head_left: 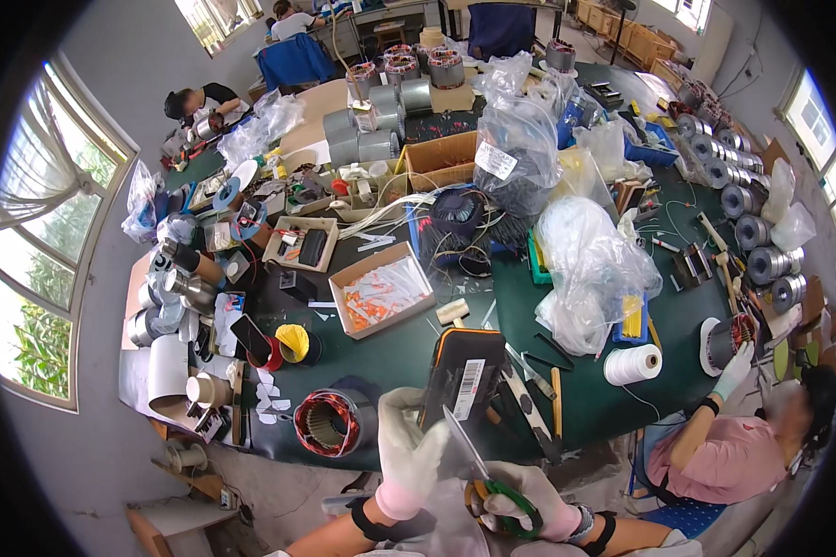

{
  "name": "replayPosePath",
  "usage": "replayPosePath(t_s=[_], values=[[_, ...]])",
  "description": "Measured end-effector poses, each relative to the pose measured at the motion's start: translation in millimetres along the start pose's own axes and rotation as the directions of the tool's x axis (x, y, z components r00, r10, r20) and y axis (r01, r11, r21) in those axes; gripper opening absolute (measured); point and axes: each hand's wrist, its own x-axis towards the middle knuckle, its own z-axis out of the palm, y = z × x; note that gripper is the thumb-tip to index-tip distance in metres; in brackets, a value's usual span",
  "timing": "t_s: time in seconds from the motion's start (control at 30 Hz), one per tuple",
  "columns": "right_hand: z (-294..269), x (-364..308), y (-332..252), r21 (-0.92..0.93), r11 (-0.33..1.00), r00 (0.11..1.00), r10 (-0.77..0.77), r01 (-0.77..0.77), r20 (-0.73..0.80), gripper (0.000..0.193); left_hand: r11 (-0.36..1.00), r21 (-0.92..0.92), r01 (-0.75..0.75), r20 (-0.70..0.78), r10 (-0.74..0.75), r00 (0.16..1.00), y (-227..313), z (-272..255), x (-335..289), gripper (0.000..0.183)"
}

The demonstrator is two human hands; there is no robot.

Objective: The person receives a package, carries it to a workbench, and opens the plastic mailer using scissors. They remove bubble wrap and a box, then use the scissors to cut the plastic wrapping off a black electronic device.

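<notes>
My left hand (409,459), in a white glove with a pink cuff, grips the lower left edge of a black case (464,367). The case has orange trim and a white barcode label, and some of my fingers are hidden by it. My right hand (539,497), also gloved, is closed round the green and orange handles of a pair of scissors (471,447). Their blade points up and left toward the bottom of the case, close to my left thumb. To the left of my hands, a stator (333,422) with red-laced windings stands on the green table.
A carton of white and orange strips (381,290), a mallet (452,312) and a white thread spool (633,365) lie beyond my hands. Plastic bags (594,269) stand mid-table. At right, a co-worker's gloved hand (736,369) touches another stator (723,343). Metal cylinders (172,367) line the left edge.
</notes>
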Motion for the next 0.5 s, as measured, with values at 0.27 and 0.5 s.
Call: replayPosePath(t_s=[0.27, 0.5], values=[[-0.2, 8.9, 3.6, -0.006, 0.997, 0.997, -0.071, 0.071, -0.005, 0.054, 1.0, 0.01, 0.019, -0.005, -0.019, 1.0, -6.8, 3.4, -2.0, 0.044], [1.4, 2.7, -4.9, -0.084, 0.996, 0.999, -0.015, 0.012, -0.036, 0.054, 0.999, 0.001, 0.043, -0.001, -0.043, 0.999, 2.1, 7.1, -1.2, 0.046]])
